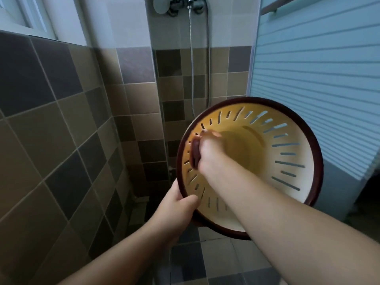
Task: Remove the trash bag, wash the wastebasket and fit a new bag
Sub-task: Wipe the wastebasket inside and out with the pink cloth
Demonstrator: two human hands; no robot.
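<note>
A cream-yellow slotted wastebasket (287, 155) with a dark brown rim is held up in the air, tilted so its mouth faces me. My left hand (176, 206) grips the rim at its lower left, thumb inside. My right hand (207, 153) reaches inside the basket and holds a dark reddish-brown scrubbing pad (195, 154) against the left inner wall. The hand and pad are blurred. No bag is in the basket.
A tiled wall corner lies ahead, with a shower mixer (185, 5) and its hose (192, 75) hanging down. A pale blue slatted door (318, 79) stands on the right. The tiled floor (216, 256) is below the basket.
</note>
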